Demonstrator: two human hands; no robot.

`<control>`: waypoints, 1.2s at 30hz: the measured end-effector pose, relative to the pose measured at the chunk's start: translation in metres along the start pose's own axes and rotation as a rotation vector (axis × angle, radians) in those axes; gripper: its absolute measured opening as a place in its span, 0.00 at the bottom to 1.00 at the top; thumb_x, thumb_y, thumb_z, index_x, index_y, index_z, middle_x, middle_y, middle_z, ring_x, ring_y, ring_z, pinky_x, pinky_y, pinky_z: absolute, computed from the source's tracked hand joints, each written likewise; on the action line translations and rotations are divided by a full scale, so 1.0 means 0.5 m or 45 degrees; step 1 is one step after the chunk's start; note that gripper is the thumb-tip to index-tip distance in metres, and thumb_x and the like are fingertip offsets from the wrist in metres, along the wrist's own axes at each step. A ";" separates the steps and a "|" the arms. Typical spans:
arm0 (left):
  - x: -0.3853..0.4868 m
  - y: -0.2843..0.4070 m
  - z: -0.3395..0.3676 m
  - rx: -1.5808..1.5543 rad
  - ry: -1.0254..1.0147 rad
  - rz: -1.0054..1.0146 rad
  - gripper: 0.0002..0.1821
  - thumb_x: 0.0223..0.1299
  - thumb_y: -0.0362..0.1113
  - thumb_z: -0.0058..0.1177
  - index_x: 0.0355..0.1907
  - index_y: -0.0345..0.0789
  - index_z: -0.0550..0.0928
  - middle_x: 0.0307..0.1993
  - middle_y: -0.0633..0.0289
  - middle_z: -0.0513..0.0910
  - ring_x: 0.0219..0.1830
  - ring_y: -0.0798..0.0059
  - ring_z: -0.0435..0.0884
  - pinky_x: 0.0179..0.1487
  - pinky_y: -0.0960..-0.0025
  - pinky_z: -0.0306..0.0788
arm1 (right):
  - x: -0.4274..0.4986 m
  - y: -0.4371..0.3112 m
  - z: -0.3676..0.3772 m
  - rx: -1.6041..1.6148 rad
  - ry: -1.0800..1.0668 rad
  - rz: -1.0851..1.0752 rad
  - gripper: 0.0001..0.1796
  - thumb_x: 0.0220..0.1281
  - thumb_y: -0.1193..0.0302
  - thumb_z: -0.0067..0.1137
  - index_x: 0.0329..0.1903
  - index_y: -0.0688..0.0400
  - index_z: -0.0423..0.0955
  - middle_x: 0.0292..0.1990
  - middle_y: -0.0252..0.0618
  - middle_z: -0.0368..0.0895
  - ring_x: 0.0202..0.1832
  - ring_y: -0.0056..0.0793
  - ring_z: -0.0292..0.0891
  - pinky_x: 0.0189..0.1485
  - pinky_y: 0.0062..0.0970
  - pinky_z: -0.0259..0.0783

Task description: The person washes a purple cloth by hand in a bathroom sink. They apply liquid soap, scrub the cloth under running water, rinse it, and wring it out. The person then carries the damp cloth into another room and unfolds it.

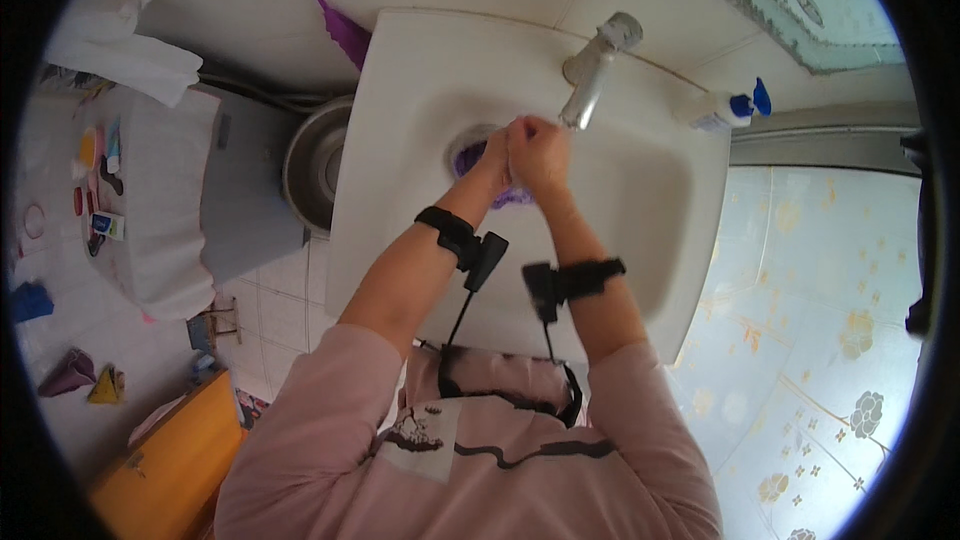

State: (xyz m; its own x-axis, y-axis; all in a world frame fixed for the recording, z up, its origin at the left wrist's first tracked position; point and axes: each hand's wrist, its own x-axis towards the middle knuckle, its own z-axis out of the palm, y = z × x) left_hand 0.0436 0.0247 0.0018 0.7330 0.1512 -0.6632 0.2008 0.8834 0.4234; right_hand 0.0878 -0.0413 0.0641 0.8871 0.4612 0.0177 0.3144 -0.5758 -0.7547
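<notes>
Over the basin of a white ceramic sink, my left hand and my right hand are pressed together, fingers curled. Both are closed around a bunched purple cloth, mostly hidden by my hands. Some of its purple shows below the wrists, and more shows left of my left hand, by the drain. A chrome faucet reaches over the basin just up and right of my right hand. Whether water runs from it cannot be made out. Black straps with small devices circle both forearms.
A white bottle with a blue cap lies at the sink's back right corner. Left of the sink is a metal basin, beside a cloth-covered grey appliance. Purple fabric hangs from a wall hook. An orange door stands lower left.
</notes>
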 end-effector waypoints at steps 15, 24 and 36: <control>-0.054 0.107 -0.060 0.355 0.024 0.352 0.17 0.57 0.42 0.52 0.46 0.36 0.73 0.43 0.64 0.75 0.45 0.75 0.73 0.50 0.69 0.68 | 0.033 0.114 -0.107 0.302 -0.680 0.258 0.20 0.47 0.59 0.64 0.35 0.63 0.75 0.30 0.37 0.79 0.31 0.25 0.74 0.35 0.24 0.69; -0.084 0.066 -0.038 -0.052 -0.001 0.126 0.19 0.59 0.43 0.48 0.47 0.32 0.71 0.43 0.56 0.75 0.44 0.65 0.76 0.46 0.61 0.72 | 0.017 0.126 -0.121 1.603 -0.268 0.517 0.11 0.60 0.77 0.46 0.46 0.62 0.66 0.38 0.36 0.73 0.39 0.24 0.71 0.43 0.25 0.70; -0.090 0.064 -0.071 -0.430 -0.327 0.027 0.20 0.42 0.33 0.42 0.40 0.25 0.72 0.43 0.48 0.75 0.46 0.53 0.74 0.52 0.55 0.68 | 0.019 0.105 -0.105 0.532 -0.845 0.244 0.22 0.51 0.67 0.62 0.48 0.63 0.69 0.37 0.37 0.76 0.38 0.24 0.71 0.42 0.23 0.69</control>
State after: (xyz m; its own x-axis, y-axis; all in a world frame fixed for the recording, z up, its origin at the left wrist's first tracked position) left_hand -0.0060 0.0620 0.0231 0.8816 0.0933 -0.4628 -0.0090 0.9834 0.1811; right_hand 0.1304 -0.1027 0.0589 0.4857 0.7605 -0.4310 -0.0918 -0.4460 -0.8903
